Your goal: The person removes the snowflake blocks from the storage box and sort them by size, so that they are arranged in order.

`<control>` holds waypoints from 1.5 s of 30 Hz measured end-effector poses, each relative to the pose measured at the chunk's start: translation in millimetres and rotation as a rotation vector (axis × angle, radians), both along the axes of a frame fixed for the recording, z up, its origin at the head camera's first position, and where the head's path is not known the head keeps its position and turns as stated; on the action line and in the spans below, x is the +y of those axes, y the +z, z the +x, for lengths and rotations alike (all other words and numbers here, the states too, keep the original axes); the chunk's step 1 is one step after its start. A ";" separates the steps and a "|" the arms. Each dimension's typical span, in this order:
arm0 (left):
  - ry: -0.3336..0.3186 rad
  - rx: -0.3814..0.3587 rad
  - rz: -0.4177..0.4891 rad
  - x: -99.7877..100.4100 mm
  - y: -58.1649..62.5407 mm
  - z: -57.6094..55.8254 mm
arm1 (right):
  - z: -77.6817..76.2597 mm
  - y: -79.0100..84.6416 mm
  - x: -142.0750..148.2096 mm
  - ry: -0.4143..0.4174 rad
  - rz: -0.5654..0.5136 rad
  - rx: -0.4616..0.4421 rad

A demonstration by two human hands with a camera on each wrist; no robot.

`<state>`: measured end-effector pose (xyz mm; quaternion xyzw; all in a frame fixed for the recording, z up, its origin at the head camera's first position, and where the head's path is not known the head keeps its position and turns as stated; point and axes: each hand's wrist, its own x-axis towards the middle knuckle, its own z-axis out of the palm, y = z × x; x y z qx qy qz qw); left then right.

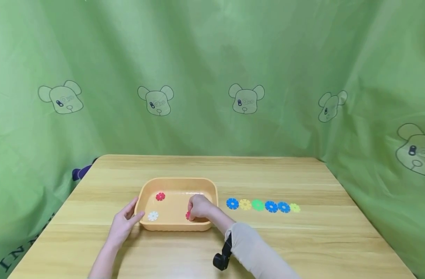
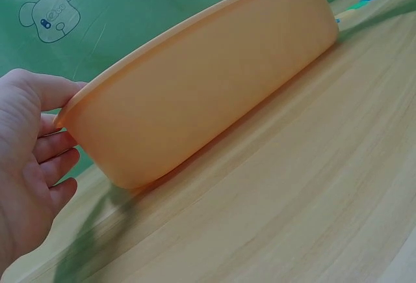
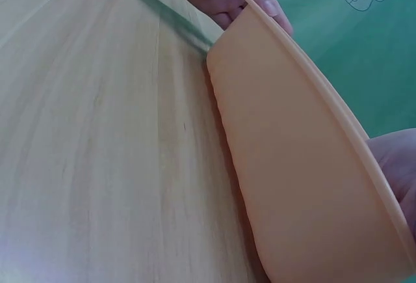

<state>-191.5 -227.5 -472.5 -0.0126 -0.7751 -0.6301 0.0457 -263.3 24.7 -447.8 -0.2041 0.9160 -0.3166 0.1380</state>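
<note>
A shallow orange plastic tray (image 1: 177, 226) stands on the wooden table. My left hand (image 1: 123, 223) grips its left end, the thumb over the rim and the fingers along the outside, as the left wrist view also shows. Inside the tray, my right hand (image 1: 200, 207) reaches down with curled fingers and pinches a red snowflake disc (image 1: 187, 215), partly hidden by the fingertips. Another red snowflake disc (image 1: 160, 196) lies at the tray's back left, and a white snowflake disc (image 1: 153, 216) lies at its front left. In the right wrist view the tray wall mostly hides the right hand.
To the right of the tray, several snowflake discs lie in a row: a blue disc (image 1: 232, 204), a yellow disc (image 1: 245, 204), a green disc (image 1: 257, 205), further blue ones and a yellow-green disc (image 1: 295, 208) at the end. A green curtain (image 1: 198, 128) hangs behind the table.
</note>
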 end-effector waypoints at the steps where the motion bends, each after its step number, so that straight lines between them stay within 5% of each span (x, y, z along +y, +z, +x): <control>1: 0.001 -0.002 0.000 0.0 0.3 0.1 | 0.1 -0.1 -0.1 0.004 0.006 0.003; 18: 0.005 -0.015 0.018 0.7 2.3 1.1 | 1.8 2.7 0.8 -0.001 0.097 0.077; 24: 0.001 -0.023 0.026 1.5 2.3 0.5 | 1.2 0.7 1.4 -0.043 -0.064 0.004; 30: 0.002 -0.026 0.029 1.3 2.6 0.8 | -3.3 8.4 3.6 -0.026 -0.181 0.035; 35: 0.004 -0.027 0.023 1.5 1.9 0.6 | -6.6 20.1 10.3 -0.034 -0.324 -0.056; 45: 0.006 -0.031 0.036 1.7 1.8 0.6 | -10.5 38.3 35.5 -0.166 -0.498 -0.166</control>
